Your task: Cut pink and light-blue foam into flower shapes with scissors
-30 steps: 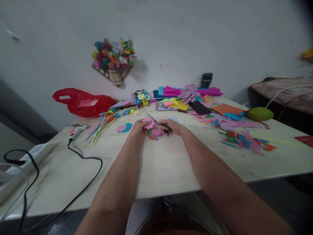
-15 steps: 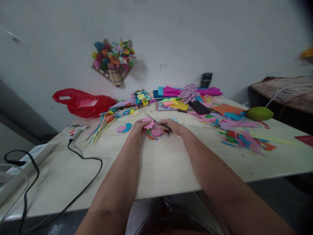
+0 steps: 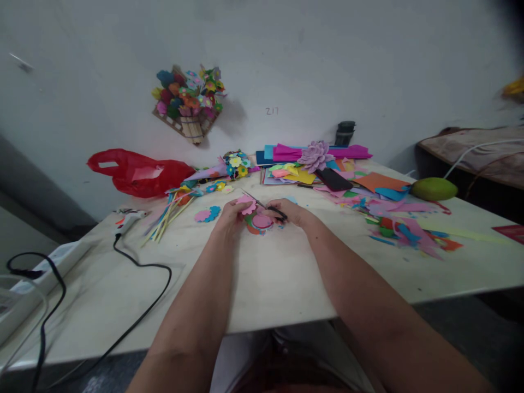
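Note:
My left hand is closed on a pink scallop-edged paper piece. In my right hand are scissors with black handles, their blades pointing up and left beside the pink piece's edge. Below both hands, round paper pieces in pink, green and orange lie on the table with small scraps. Left of my left hand lie two scalloped paper pieces, a pink one and a blue one, overlapping.
A red plastic bag, paper flowers and thin sticks lie left. A glue gun trails its black cord toward a power strip. Rightward are a phone, paper scraps and a green fruit.
Almost nothing differs. Both hands keep their place and their grip on the pink paper and the scissors; the view has shifted very slightly.

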A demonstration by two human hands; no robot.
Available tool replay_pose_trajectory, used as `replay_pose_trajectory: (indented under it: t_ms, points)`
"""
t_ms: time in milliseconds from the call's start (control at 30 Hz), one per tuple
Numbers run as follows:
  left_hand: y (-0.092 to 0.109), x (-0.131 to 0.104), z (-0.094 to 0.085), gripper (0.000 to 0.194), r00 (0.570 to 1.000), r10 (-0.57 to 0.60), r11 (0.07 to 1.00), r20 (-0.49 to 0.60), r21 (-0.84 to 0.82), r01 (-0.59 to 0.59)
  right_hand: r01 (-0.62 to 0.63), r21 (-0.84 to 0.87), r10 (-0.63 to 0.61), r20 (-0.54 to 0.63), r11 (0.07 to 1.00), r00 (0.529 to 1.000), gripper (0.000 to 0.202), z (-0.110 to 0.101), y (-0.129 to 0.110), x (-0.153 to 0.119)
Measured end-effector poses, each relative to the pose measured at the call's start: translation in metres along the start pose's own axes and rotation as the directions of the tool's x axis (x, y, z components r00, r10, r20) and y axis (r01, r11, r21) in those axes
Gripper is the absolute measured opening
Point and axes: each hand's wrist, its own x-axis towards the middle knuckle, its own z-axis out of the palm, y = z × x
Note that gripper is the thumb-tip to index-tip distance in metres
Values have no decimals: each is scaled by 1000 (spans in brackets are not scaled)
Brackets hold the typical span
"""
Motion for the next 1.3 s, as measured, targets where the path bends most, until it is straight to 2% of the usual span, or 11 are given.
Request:
replay_pose_trajectory:
  t_ms: [333,933,1300]
  points:
    - [0,1,-1,10,1000,6,1000,-7,31,-6,12,-2,-12,-2,1000,1000,24,0,-4,-4]
    - [-1,2,-4,14,1000,19,1000,-4,24,-19,22,1,-22,-5,1000,1000,22,-2,3,1]
    - [1,1,-2,19,1000,8,1000,-12,21,-7,9,1,-9,-17,1000,1000,23,-1,-2,-3]
